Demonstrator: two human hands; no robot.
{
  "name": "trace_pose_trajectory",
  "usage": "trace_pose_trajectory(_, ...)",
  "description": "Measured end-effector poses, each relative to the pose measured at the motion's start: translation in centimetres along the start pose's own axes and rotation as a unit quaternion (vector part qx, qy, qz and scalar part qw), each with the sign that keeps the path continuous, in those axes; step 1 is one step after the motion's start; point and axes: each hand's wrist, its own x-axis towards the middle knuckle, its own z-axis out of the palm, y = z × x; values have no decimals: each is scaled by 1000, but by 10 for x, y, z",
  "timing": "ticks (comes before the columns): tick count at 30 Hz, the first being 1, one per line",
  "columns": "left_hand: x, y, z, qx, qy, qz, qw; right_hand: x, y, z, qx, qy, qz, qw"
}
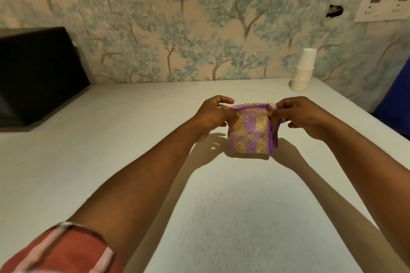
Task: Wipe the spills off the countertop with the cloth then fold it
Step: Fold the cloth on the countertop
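A small purple and tan checked cloth point(249, 132) hangs doubled over above the pale countertop point(111, 162), its lower edge close to the surface. My left hand point(214, 114) pinches its upper left corner. My right hand point(304, 117) pinches the upper right corner, with a purple edge trailing below the fingers. Both hands hold the top edge taut between them. No spill shows on the countertop around the cloth.
A black box-like appliance point(37, 73) sits at the back left of the countertop. A stack of white paper cups point(303, 71) stands upside down at the back right near the wall. Something blue point(395, 93) is at the right edge. A socket plate point(383, 10) is on the wall.
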Motion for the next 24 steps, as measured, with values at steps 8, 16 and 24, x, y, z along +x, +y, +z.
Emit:
trace_pose_trajectory(8, 79, -30, 46, 17, 66, -72, 995, 79, 40, -18, -77, 48, 27, 996)
trace_pose_trajectory(16, 72, -73, 61, 221, 46, 65, 972, 63, 62, 8, -294, 92, -188, 933)
trace_pose_trajectory(24, 55, -65, 47, 511, -117, 170, 835, 15, 76, 46, -512, -58, -139, 845)
